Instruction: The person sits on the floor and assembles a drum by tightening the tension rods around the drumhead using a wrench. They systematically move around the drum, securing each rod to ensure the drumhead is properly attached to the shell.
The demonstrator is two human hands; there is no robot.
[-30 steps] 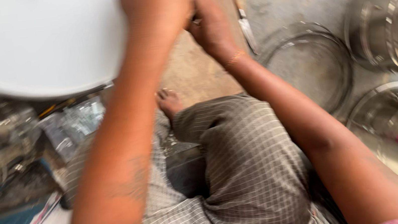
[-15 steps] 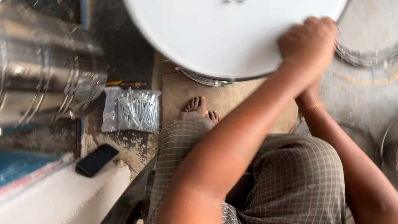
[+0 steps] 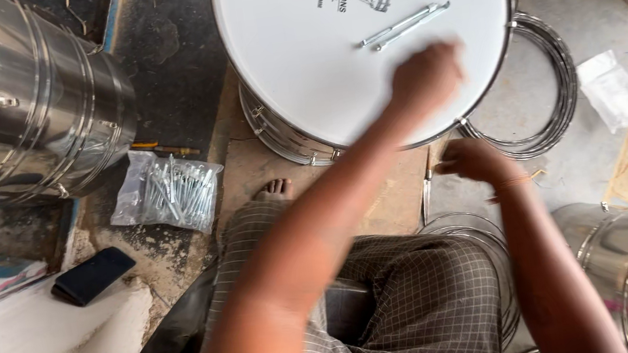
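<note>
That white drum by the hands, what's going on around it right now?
A seated person works over a drum with a white head and a shiny metal shell. The left hand, blurred, is over the drumhead close to two thin metal rods lying on it; whether it touches the skin is unclear. The right hand is lower, beside the drum's near rim, above the floor. A clear bag of bolts and a dark phone lie on the floor, and metal hoops lie beside the drum.
</note>
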